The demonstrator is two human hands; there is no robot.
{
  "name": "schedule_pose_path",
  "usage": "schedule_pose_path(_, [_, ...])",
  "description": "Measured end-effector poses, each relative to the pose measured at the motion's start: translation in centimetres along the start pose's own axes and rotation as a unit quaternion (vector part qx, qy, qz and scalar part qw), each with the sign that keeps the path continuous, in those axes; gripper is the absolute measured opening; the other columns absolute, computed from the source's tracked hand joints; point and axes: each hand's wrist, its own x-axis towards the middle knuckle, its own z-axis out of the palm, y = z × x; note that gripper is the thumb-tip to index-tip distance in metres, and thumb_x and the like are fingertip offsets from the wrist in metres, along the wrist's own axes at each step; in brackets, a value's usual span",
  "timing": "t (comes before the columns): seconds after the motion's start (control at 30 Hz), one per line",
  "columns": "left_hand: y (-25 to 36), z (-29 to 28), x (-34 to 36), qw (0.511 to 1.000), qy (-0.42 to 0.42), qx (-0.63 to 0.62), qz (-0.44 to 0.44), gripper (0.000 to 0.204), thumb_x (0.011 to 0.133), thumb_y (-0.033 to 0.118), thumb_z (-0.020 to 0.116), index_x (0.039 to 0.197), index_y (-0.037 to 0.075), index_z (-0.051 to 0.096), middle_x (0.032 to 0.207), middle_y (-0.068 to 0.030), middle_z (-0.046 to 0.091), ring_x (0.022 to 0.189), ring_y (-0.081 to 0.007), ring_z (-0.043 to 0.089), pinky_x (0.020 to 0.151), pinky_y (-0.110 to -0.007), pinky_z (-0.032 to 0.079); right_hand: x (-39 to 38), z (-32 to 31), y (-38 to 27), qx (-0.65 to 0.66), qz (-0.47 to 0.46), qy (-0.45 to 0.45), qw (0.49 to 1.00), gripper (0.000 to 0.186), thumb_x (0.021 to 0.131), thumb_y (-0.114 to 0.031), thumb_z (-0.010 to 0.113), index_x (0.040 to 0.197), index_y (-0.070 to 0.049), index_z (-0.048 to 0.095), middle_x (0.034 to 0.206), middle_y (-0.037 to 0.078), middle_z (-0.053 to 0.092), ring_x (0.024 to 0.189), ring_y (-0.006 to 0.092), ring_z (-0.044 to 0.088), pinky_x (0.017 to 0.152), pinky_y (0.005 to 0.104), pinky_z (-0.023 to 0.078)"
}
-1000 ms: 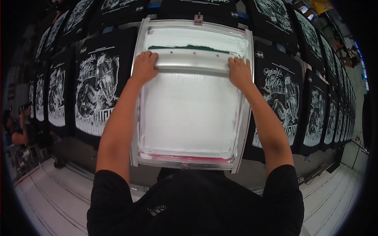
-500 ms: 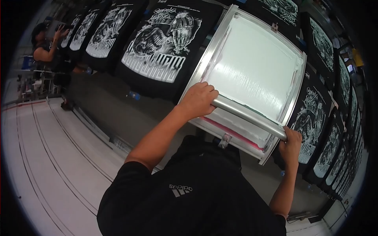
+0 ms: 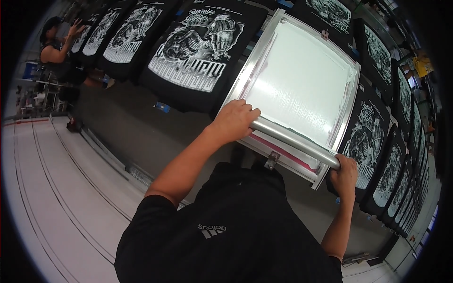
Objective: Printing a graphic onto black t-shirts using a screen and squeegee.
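A metal-framed printing screen (image 3: 244,67) lies in front of me, tilted in the view, with pale whitish ink (image 3: 302,70) spread over its mesh. Across its near part runs a squeegee (image 3: 296,140) with a round silver metal handle; its blade is hidden under the handle. My left hand (image 3: 234,120) is closed over the handle's left end, knuckles up. At the opposite end, my right hand (image 3: 344,173) grips it, fingers wrapped round. A reddish-pink strip (image 3: 285,153) shows on the screen between the squeegee and the near rail.
Black printed shirts lie in rows, one left of the screen (image 3: 193,52) and others on the right (image 3: 365,137). A metal clamp (image 3: 272,160) sits at the screen's near edge, another clamp (image 3: 325,34) at its far edge. A co-worker (image 3: 55,52) is at the far left.
The squeegee has slid a little toward me, closer to the pink strip and near rail, with both hands still on it. The view has shifted slightly. The co-worker's raised hands have moved.
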Motion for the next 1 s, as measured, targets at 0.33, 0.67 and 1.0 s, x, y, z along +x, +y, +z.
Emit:
schedule_pose_path(0.33, [-2.9,1.1,3.7,1.000,-0.017,-0.007,-0.001,0.027,0.062,0.008,0.075,0.088,0.007,0.065,0.086,-0.0106,0.065,0.088,-0.0342,0.061,0.080,-0.044,0.050,2.4,1.6,3.4,0.012,-0.035,0.044,0.998,0.038,0.064,-0.002,0.061,0.102,-0.003,0.066,0.090,0.017,0.066,0.090,0.0373,0.061,0.085,0.0465,0.043])
schedule_pose_path(0.67, [-0.5,0.1,1.5,0.997,-0.069,-0.025,0.014,0.034,0.060,0.003,0.074,0.092,0.004,0.064,0.087,-0.0116,0.063,0.086,-0.0327,0.059,0.077,-0.043,0.050,-1.2,4.5,2.7,0.077,-0.019,0.031,0.996,0.035,0.065,-0.004,0.064,0.100,-0.005,0.066,0.090,0.013,0.067,0.090,0.0333,0.062,0.087,0.0461,0.044])
schedule_pose_path(1.0, [-0.4,3.5,-1.3,0.997,-0.067,-0.038,-0.029,0.035,0.056,0.001,0.071,0.090,0.003,0.063,0.087,-0.0114,0.062,0.085,-0.0317,0.059,0.076,-0.042,0.050,-2.7,8.3,1.2,0.067,0.056,-0.077,0.993,0.037,0.062,-0.004,0.065,0.099,-0.006,0.065,0.087,0.009,0.066,0.090,0.0301,0.062,0.098,0.0503,0.041])
